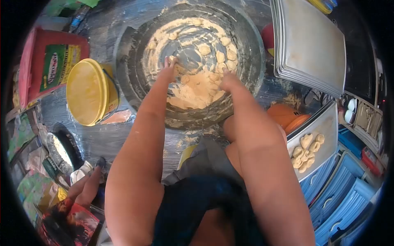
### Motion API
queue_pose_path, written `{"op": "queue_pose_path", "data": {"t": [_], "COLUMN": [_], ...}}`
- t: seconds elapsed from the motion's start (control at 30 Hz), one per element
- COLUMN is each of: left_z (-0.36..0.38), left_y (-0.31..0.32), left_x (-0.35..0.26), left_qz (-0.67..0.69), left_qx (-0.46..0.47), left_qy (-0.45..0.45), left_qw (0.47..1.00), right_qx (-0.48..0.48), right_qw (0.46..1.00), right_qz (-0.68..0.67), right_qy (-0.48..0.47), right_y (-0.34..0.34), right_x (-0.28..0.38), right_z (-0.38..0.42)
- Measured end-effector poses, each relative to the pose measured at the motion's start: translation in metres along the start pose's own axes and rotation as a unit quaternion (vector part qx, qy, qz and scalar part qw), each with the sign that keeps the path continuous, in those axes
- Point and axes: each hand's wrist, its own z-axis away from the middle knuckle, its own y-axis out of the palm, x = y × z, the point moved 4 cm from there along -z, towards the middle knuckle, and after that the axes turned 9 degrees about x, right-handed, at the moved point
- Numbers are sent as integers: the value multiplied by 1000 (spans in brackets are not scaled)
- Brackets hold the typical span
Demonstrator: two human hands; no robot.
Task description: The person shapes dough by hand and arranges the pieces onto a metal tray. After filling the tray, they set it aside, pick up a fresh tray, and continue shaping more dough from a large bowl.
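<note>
Black basin (250, 49), big and wide, is where everything's going on, and the dough pieces (231, 54) sit inside it in a heap of pale flour (195, 88). Most of them are bunched along the right side, with a few loose ones over toward the far rim and the left. Looks to me like the step in hand is working the floured pieces over in the basin, though I can't swear whether it's coating, shaping or just sorting.

The hands are apart. Left hand (168, 69) has its fingertips down near the middle-left of the basin, right by a pale lump, but I can't tell if it's pinched or only touched. Right hand (228, 80) is in beside the cluster, fingers mostly hidden, so no idea whether they've closed on anything.

As for the next move, I'd say it calls for a light touch: those lumps look soft and some are touching, so squeezing hard could mash or stick them together. Loose flour between neighbours would probably help.

Off to the right, a metal tray (329, 125) carries a small group of shaped pieces (305, 153), with a stack of metal sheets (312, 45) beyond it. Yellow bucket (84, 92) sits just left of the basin.
</note>
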Motion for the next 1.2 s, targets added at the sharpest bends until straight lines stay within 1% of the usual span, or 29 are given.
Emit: {"op": "queue_pose_path", "data": {"t": [0.03,0.07,0.1,0.13,0.17,0.2,0.23,0.27,0.3,0.37,0.4,0.43,0.5,0.57,0.63,0.67,0.7,0.73,0.77,0.83,0.87,0.9,0.93,0.97,1.03,1.07,1.1,1.17,1.2], "left_z": [-2,-4,-8,-22,-34,-34,-35,-46,-54,-64,-46,-42,-34,-45,-57,-68,-77,-81,-77,-61,-57,-53,-48,-43,-37,-39,-42,-46,-46], "left_y": [2,0,1,9,29,31,33,51,65,79,62,42,13,-15,-39,-39,-38,-36,-30,-13,-8,0,9,15,18,24,33,32,28], "left_x": [-11,-20,-24,-21,-16,-23,-27,-20,-18,-17,-35,-54,-88,-119,-148,-159,-171,-182,-197,-230,-232,-236,-239,-237,-228,-224,-220,-214,-207], "left_qz": [2,-6,-15,33,30,34,36,103,99,188,225,223,284,255,192,193,146,99,97,-46,-48,-88,-127,-129,-137,-138,-138,-137,-92], "left_qx": [11,-21,-53,-174,-166,-140,-115,-210,-208,-193,-195,-195,-200,-213,-137,-133,-115,-98,-97,-46,-48,-63,-75,-71,-107,-107,-90,-76,-52], "left_qy": [2,5,7,42,39,55,73,104,106,84,86,88,104,125,105,105,93,81,82,173,175,203,230,230,244,243,235,227,233], "left_qw": [1000,1000,998,983,985,988,990,967,967,959,951,951,932,935,966,967,978,987,987,983,982,973,962,962,954,954,958,961,967], "right_qx": [-15,-6,-21,-35,-26,-31,-37,-35,-34,-34,-45,-57,-55,-47,-44,-67,-66,-50,-36,-49,-63,-64,-75,-84,-93,-106,-107,-93,-93], "right_qw": [1000,1000,999,998,998,999,999,999,999,998,996,993,993,992,988,986,986,988,989,988,987,987,982,975,979,982,982,973,973], "right_qz": [-5,-4,-25,-47,-48,-15,17,13,-19,-55,-77,-97,-108,-117,-143,-152,-153,-146,-139,-144,-145,-148,-175,-202,-181,-157,-156,-210,-210], "right_qy": [1,6,8,9,10,-12,-35,-35,-19,1,13,24,13,5,-28,3,5,24,41,25,10,11,23,33,13,-6,-7,40,40], "right_y": [0,1,-3,-2,10,25,27,29,17,8,7,6,12,21,24,21,17,13,11,16,17,13,5,3,27,33,29,13,9], "right_x": [-7,-13,-17,-21,-32,-46,-45,-48,-40,-33,-32,-30,-26,-27,-27,-28,-31,-35,-39,-47,-51,-49,-45,-42,-56,-59,-56,-49,-46], "right_z": [-6,-12,-12,-13,-34,-67,-72,-75,-53,-37,-38,-39,-47,-52,-53,-42,-40,-39,-40,-53,-62,-55,-40,-31,-74,-89,-82,-54,-46]}}
